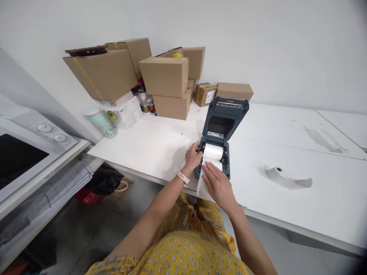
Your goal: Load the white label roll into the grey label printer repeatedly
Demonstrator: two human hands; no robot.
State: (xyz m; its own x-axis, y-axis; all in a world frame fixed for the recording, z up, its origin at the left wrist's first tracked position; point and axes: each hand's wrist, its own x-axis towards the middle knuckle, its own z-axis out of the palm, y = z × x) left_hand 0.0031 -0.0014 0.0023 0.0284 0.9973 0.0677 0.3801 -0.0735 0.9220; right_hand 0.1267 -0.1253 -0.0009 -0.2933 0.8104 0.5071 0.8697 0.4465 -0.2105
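A dark blue-grey label printer [227,162] stands on the white table with its lid [239,118] raised. Inside lies a white paper roll [213,151]. From it a paper strip [204,189] runs over the front of the printer and hangs at the table's edge. My left hand [193,156], with a pink band on the wrist, is closed on the printer's left side. My right hand [217,182] lies flat on the strip, fingers stretched out and close together. To the right, a small paper roll [286,180] lies partly unwound on the table.
Stacked cardboard boxes [164,76] stand at the back left, and a smaller box [205,94] sits behind the printer. A mint-green tumbler [100,123] is near the table's left end. Further left, a microwave [34,143] rests on a shelf.
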